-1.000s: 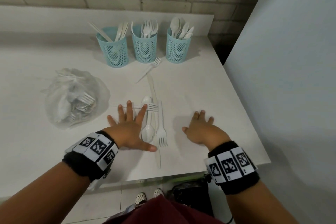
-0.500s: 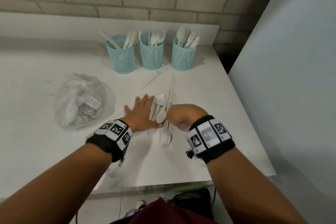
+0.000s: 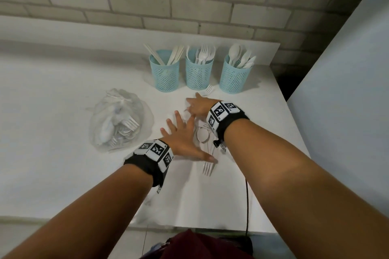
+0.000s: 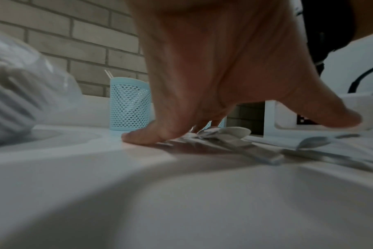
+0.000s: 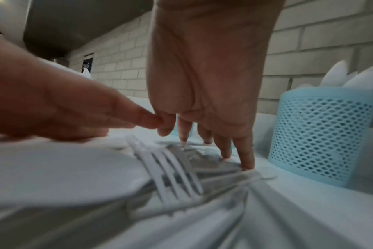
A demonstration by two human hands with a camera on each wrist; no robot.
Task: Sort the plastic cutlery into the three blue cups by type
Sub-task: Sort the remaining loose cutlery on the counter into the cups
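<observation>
Both hands lie released, left hand (image 3: 182, 139) fingers splayed flat, right hand (image 3: 202, 105) fingers touching loose cutlery (image 5: 170, 170).

Both bare forearms wear black wristbands (image 3: 145, 164) carrying white blocks printed with black square-pattern markers (image 3: 221, 111), and a dark red garment (image 3: 189, 246) covers the torso

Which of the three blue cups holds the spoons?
The rightmost cup, nearest the table's right edge. Rounded spoon bowls stick out of it, while the middle cup shows fork prongs and the left cup shows flat, narrow knives.
</observation>
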